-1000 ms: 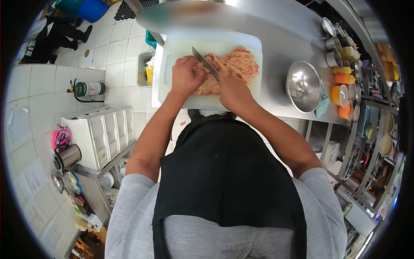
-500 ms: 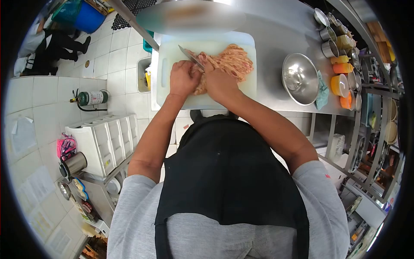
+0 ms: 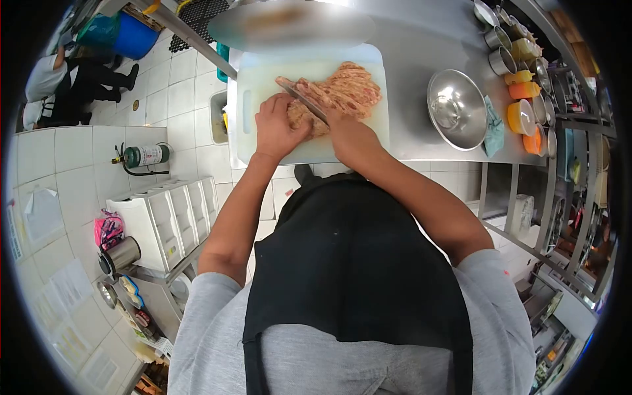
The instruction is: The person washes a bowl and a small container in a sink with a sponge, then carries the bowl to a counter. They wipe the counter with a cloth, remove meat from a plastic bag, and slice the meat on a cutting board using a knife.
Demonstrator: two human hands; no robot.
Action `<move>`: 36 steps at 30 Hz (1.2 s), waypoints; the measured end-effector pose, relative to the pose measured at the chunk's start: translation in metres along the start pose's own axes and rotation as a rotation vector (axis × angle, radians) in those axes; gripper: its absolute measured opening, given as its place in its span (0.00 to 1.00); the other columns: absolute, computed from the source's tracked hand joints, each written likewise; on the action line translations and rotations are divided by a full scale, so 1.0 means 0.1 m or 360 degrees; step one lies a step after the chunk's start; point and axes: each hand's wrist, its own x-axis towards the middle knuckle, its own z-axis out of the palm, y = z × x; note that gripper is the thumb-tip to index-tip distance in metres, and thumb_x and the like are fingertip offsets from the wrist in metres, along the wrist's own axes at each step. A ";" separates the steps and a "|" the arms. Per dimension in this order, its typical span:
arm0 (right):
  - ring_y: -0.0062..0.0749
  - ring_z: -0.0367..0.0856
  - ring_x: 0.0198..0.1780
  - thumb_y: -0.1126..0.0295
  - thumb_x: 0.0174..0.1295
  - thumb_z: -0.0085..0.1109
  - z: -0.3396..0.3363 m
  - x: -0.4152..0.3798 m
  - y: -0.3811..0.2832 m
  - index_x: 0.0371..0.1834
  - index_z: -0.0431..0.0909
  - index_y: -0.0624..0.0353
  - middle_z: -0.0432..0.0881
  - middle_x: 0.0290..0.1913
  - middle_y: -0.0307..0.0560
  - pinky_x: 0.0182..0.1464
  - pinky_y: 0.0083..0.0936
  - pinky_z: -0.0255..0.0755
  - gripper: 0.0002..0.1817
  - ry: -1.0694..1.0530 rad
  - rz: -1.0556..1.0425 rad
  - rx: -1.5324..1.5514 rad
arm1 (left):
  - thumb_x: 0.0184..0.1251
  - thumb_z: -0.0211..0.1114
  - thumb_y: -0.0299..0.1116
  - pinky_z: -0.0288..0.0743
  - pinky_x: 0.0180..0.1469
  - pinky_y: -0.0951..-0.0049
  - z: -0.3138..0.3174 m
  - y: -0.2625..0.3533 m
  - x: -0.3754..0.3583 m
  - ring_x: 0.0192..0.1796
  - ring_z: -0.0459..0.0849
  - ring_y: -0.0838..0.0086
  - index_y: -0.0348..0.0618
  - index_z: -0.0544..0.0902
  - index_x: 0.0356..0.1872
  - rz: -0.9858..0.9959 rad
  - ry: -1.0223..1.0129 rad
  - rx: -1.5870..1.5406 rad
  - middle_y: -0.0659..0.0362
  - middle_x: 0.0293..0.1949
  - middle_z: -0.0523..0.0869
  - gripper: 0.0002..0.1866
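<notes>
My right hand (image 3: 352,138) is closed on the handle of a knife (image 3: 304,101), whose blade points up and left across the meat. Pale pink meat (image 3: 345,89), scored or cut into strips, spreads over the white cutting board (image 3: 247,141). On the left part of the meat rests my left hand (image 3: 279,128), its thumb apart from the bent fingers, holding the piece down beside the blade. Part of the meat is hidden under the left fingers.
A steel bowl (image 3: 458,110) and a teal cloth (image 3: 494,128) are right of the board on the steel counter (image 3: 411,66). Sauce containers (image 3: 521,117) line the right edge. A blurred oval (image 3: 289,26) covers the top. Another person (image 3: 79,85) is at the far left.
My right hand and the knife have shifted down and right, showing more of the blade. My left hand has opened slightly over the meat. The whole view has tilted a little.
</notes>
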 end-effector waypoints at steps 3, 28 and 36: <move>0.67 0.89 0.45 0.77 0.68 0.55 -0.09 -0.49 0.33 0.53 0.69 0.62 0.86 0.44 0.69 0.48 0.58 0.81 0.12 -0.0151 0.0067 -0.0095 | 0.54 0.78 0.44 0.73 0.67 0.51 0.03 0.01 -0.05 0.64 0.78 0.51 0.41 0.81 0.60 -0.0084 -0.0038 0.0006 0.50 0.62 0.82 0.33; 0.70 0.87 0.48 0.80 0.67 0.52 -0.01 0.08 -0.25 0.55 0.69 0.68 0.86 0.46 0.71 0.50 0.58 0.80 0.14 0.0018 -0.0007 -0.0081 | 0.48 0.84 0.46 0.72 0.69 0.51 -0.36 -0.05 -0.30 0.67 0.76 0.50 0.41 0.79 0.61 -0.0081 -0.0018 -0.0026 0.46 0.65 0.79 0.39; 0.65 0.88 0.51 0.80 0.67 0.52 -0.44 -0.05 -0.37 0.55 0.71 0.68 0.88 0.46 0.71 0.53 0.56 0.79 0.14 -0.0287 0.0081 -0.0153 | 0.46 0.79 0.51 0.69 0.64 0.52 -0.32 0.02 -0.06 0.64 0.75 0.54 0.45 0.83 0.59 -0.0250 -0.0240 0.0063 0.54 0.59 0.81 0.38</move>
